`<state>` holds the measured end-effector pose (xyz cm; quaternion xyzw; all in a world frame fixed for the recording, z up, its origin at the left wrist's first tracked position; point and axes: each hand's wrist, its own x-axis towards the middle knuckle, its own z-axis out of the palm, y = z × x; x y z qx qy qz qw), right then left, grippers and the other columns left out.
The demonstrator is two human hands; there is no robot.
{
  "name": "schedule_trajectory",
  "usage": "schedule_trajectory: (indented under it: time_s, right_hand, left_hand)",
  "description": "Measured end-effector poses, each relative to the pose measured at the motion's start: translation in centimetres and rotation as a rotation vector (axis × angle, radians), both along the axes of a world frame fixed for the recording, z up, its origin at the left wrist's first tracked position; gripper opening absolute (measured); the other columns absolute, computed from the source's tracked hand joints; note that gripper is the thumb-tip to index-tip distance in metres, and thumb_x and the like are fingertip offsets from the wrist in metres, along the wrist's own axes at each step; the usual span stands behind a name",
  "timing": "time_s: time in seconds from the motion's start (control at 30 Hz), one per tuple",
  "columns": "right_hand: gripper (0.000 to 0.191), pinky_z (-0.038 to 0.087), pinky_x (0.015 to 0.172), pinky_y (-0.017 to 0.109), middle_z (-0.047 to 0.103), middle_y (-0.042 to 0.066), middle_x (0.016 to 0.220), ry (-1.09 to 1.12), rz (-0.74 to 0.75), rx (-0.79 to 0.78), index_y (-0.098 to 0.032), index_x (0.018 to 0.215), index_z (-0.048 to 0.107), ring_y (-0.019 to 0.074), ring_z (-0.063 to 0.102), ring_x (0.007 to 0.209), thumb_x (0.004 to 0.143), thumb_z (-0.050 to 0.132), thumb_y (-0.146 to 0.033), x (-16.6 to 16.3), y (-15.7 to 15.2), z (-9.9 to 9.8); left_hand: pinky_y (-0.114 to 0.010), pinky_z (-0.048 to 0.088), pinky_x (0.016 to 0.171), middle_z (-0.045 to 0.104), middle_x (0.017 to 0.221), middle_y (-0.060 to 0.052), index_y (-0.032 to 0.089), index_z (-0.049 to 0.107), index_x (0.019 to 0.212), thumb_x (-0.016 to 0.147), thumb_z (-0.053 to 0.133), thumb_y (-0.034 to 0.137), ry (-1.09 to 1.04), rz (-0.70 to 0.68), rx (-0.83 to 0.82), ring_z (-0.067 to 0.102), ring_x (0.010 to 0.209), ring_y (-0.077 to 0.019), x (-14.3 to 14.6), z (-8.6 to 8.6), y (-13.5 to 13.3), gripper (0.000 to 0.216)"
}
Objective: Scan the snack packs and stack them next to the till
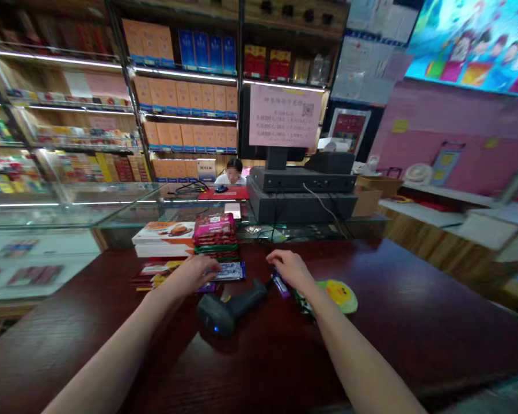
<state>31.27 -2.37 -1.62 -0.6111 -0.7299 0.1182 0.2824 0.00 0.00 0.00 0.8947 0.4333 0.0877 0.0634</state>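
Note:
My left hand [194, 273] reaches over a group of flat snack packets, fingers apart, with a blue-and-white packet [233, 271] at its fingertips. Beside its wrist lie yellow and red packets [157, 275]. My right hand [291, 268] hovers low over a small blue-and-purple packet [280, 285], its fingers loosely bent and apart; whether it touches the packet is unclear. A dark barcode scanner [228, 307] with a lit blue light lies between my forearms. Partly behind my right wrist is a green-and-yellow package [340, 295] with a duck-like figure.
White-and-orange boxes [164, 238] and stacked red and pink packets [216, 233] stand at the far left of the dark counter [250, 374]. Beyond are a cash register [302, 198] and a screen bearing a pink sign [285, 115]. A person [232, 174] sits behind, before stocked shelves.

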Motion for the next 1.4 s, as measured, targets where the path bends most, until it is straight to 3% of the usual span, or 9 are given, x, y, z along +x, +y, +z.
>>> schedule_trajectory:
  time_s: [0.17, 0.37, 0.9, 1.13, 1.4]
  right_hand:
    - [0.026, 0.046, 0.09, 0.027, 0.078, -0.001, 0.106, -0.063, -0.052, -0.024, -0.028, 0.1, 0.076, 0.0182, 0.07, 0.103, 0.092, 0.053, -0.019, 1.3, -0.3, 0.8]
    - [0.025, 0.045, 0.086, 0.027, 0.079, -0.001, 0.103, -0.111, -0.121, -0.063, -0.029, 0.098, 0.076, 0.0188, 0.071, 0.1, 0.092, 0.053, -0.02, 2.3, -0.9, 1.5]
    - [0.023, 0.045, 0.087, 0.03, 0.078, 0.0, 0.105, -0.191, -0.169, -0.119, -0.029, 0.102, 0.076, 0.0212, 0.07, 0.101, 0.087, 0.06, -0.022, 4.3, -1.0, 1.0]
    - [0.019, 0.043, 0.083, 0.029, 0.079, -0.002, 0.101, -0.191, -0.148, -0.172, -0.029, 0.099, 0.075, 0.0202, 0.071, 0.101, 0.084, 0.065, -0.022, 4.2, -1.0, 0.9]
    - [0.017, 0.042, 0.083, 0.028, 0.079, -0.003, 0.1, -0.193, -0.143, -0.198, -0.03, 0.099, 0.075, 0.0203, 0.07, 0.103, 0.085, 0.066, -0.024, 4.1, -1.3, 1.0]
  left_hand:
    - [-0.032, 0.048, 0.093, 0.073, 0.108, -0.006, 0.021, 0.069, 0.108, 0.094, 0.053, 0.026, -0.079, -0.126, -0.01, 0.066, 0.104, -0.0213, 1.2, -0.1, 0.6, 0.022]
    - [-0.029, 0.047, 0.092, 0.073, 0.109, -0.005, 0.022, 0.07, 0.106, 0.094, 0.052, 0.029, -0.085, -0.211, -0.012, 0.066, 0.103, -0.0203, 4.0, 1.2, 1.3, 0.023]
    - [-0.031, 0.046, 0.101, 0.072, 0.117, -0.006, 0.021, 0.067, 0.119, 0.088, 0.053, 0.011, 0.017, -0.376, -0.016, 0.064, 0.111, -0.0209, 11.8, 2.2, 4.1, 0.036]
    - [-0.034, 0.043, 0.107, 0.068, 0.129, -0.01, 0.018, 0.06, 0.132, 0.087, 0.049, 0.009, 0.045, -0.386, -0.053, 0.061, 0.121, -0.0222, 15.1, 0.7, 5.9, 0.046]
    - [-0.034, 0.044, 0.106, 0.063, 0.134, -0.014, 0.019, 0.047, 0.142, 0.087, 0.051, 0.014, 0.055, -0.322, -0.092, 0.06, 0.124, -0.0236, 16.9, -1.9, 7.4, 0.055]
